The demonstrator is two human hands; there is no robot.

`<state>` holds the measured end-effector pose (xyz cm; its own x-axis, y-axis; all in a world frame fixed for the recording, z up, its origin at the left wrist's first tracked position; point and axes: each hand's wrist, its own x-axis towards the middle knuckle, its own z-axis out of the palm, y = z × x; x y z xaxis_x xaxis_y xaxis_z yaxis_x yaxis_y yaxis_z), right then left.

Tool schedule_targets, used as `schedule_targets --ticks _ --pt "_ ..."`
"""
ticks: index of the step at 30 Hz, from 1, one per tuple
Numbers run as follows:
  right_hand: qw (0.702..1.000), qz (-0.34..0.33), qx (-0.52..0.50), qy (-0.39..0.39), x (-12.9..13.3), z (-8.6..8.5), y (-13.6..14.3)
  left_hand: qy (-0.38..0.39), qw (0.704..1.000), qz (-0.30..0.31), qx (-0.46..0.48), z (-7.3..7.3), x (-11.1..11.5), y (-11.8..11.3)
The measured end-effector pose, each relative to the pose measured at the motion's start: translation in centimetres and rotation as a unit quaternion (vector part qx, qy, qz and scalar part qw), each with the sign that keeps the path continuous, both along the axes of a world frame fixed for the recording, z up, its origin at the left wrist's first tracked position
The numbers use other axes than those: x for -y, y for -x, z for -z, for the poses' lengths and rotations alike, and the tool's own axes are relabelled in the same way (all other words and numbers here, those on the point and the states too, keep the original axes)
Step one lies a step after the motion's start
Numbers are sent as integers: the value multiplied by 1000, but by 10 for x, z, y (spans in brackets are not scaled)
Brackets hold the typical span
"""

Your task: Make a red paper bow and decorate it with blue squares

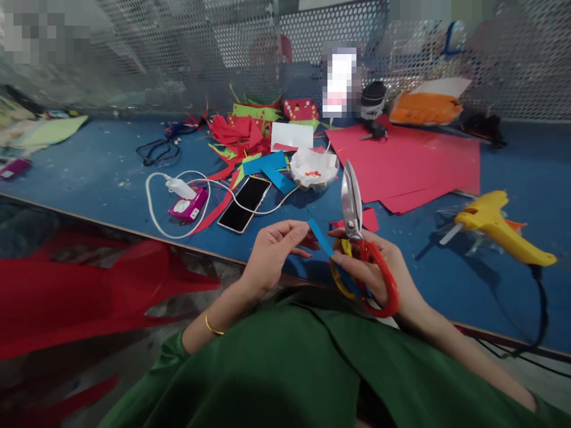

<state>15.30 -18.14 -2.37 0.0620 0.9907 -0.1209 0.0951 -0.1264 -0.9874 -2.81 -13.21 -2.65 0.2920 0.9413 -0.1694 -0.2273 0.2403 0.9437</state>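
Observation:
A narrow blue paper strip (321, 239) slants between my two hands. At its upper end, the thumb and fingertips of my left hand (270, 252) are pinched together. My right hand (383, 261) grips the lower end between thumb and finger. That same hand also holds a pair of scissors (352, 205) in its palm. The scissors' blades point up and away from me, nearly together, and their handles look red and yellow. Behind the right fingers lies a red paper scrap (370, 219) on the blue table (285, 276).
Beyond my hands are a phone (245, 204), blue paper pieces (272, 166), a paper-lined bowl (313, 166) and red-green scraps (238, 134). Red sheets (414, 160) lie right of these. A yellow glue gun (504, 226) rests far right. A white cable (151, 208) loops around a purple box (190, 205).

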Motion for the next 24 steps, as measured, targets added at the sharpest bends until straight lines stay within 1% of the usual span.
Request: schedule_targets --ticks 5,7,9,11,12,15,18,21,24 --pt "998 12 17 -56 -2 11 13 21 998 -52 18 1 3 -10" --pt "996 2 38 -77 -1 12 8 21 998 -50 20 -2 1 -10" --pt "989 -19 107 -104 0 9 -5 16 999 -36 11 -6 -2 -6" --pt "967 -41 210 -137 0 3 -23 8 1000 -25 -14 -11 -6 -2" --pt "950 -53 262 -159 -1 0 -32 5 999 -26 -30 -13 -8 1" --pt "903 -95 366 -205 -3 -6 -51 -16 996 -32 -81 -17 -13 6" --pt "872 -126 417 -224 -6 -5 -54 -53 991 -30 -116 -17 -17 7" --pt "853 -142 440 -243 -8 0 -49 -77 986 -21 -146 -15 -20 6" --pt "835 -140 466 -255 -9 5 -45 -90 981 -14 -169 -14 -22 6"
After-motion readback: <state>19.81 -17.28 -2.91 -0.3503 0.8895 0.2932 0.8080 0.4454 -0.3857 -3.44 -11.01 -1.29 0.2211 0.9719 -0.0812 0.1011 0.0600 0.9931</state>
